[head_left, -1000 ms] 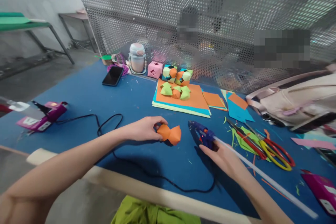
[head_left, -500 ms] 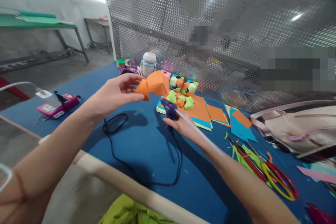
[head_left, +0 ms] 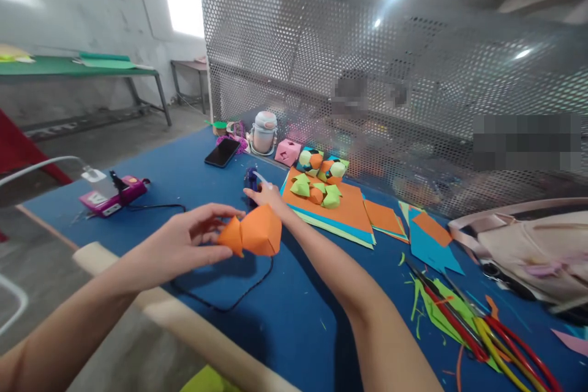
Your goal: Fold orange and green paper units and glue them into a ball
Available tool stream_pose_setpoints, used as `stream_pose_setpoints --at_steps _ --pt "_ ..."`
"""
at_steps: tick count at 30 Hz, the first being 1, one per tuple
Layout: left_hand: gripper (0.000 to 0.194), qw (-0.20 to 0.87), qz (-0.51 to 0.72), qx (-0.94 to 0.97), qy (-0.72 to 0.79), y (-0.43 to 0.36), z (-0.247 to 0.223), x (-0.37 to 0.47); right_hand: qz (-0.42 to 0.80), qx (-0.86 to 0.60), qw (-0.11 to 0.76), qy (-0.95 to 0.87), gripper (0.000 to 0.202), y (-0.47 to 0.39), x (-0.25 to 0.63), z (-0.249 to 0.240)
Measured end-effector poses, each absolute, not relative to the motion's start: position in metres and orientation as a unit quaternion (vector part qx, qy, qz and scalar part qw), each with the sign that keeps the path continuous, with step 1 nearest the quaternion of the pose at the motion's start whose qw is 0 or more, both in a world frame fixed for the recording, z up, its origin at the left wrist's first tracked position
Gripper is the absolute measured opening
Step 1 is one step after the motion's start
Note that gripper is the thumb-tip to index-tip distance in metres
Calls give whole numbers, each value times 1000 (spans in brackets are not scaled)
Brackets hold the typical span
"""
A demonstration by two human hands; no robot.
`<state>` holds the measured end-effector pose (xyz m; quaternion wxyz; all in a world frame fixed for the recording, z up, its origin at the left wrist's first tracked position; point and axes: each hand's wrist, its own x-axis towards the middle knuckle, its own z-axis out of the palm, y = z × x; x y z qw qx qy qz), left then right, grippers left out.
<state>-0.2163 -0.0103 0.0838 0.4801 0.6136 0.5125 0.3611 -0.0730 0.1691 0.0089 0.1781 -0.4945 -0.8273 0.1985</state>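
My left hand [head_left: 188,245] is closed on an orange folded-paper piece [head_left: 260,229], pinching its smaller pointed end between thumb and fingers. The piece is held in the air over the blue table. Farther off, my right hand [head_left: 271,197] grips a dark blue glue gun [head_left: 250,179], partly covered by the fingers. A pale glue stick [head_left: 263,179] sticks out of the gun. Its black cord [head_left: 220,306] loops over the table below the orange piece. Right of my right hand, green and orange paper shapes [head_left: 316,191] lie on stacked coloured paper [head_left: 340,211].
A purple power strip [head_left: 113,195] with a white plug is at left. Toward the back are a phone [head_left: 222,152], a bottle [head_left: 264,133] and a pink paper box [head_left: 288,152]. Scissors [head_left: 459,318], paper scraps and a pale bag [head_left: 523,245] occupy the right. A perforated metal panel [head_left: 294,49] stands behind.
My right hand has moved left and away from me with the glue gun. My left hand has come lower with the orange piece. The phone now shows.
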Motion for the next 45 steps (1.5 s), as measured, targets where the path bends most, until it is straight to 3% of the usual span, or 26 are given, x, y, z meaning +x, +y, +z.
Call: stream_pose_setpoints --at_steps 8,18,28,33,40,45 --pt "53 521 223 666 485 -3 74 -188 87 -519 179 -831 23 139 37 5" --pt "49 498 195 709 460 27 70 -154 10 -506 82 -859 81 203 101 18" --pt "46 505 196 694 474 63 65 -142 -4 -431 64 -900 56 198 106 23" --pt "48 482 207 694 494 78 64 -139 5 -365 74 -928 59 134 132 26" --pt "53 455 217 685 526 90 60 -122 145 -332 41 -931 67 64 152 32" --pt "57 439 201 712 509 103 47 -105 150 -444 153 -870 41 78 162 42"
